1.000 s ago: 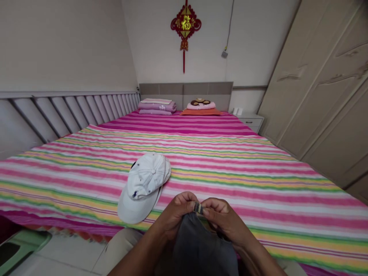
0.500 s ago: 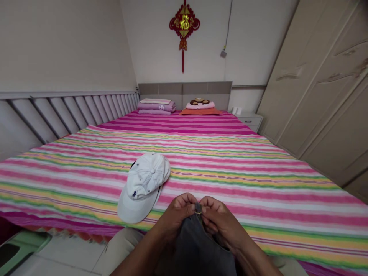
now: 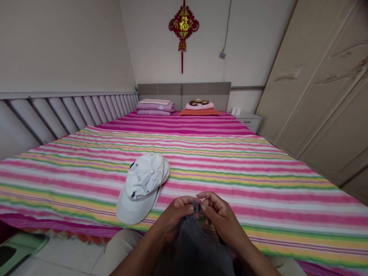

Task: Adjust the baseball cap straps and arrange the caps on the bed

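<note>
While the dark grey cloth item point(image 3: 201, 249) hangs at the near edge of the multicoloured striped bedspread point(image 3: 258, 184), your left hand point(image 3: 172, 216) pinches its grey strap point(image 3: 196, 206). Your right hand point(image 3: 224, 220) grips there too, its index finger now straightened, suggesting a lighter hold. Ahead-left lies a white fabric cap point(image 3: 146, 176).

1. The walls point(image 3: 66, 46) are pale, and the light is soft and rather dim.
2. On the far wall hangs one red ornament point(image 3: 184, 24).
3. The bed point(image 3: 178, 123) has a grey headboard point(image 3: 205, 90).
4. At its right stand a small white cabinet point(image 3: 250, 122) and a beige wardrobe point(image 3: 316, 84).
5. The floor point(image 3: 67, 255) has light tiles.
</note>
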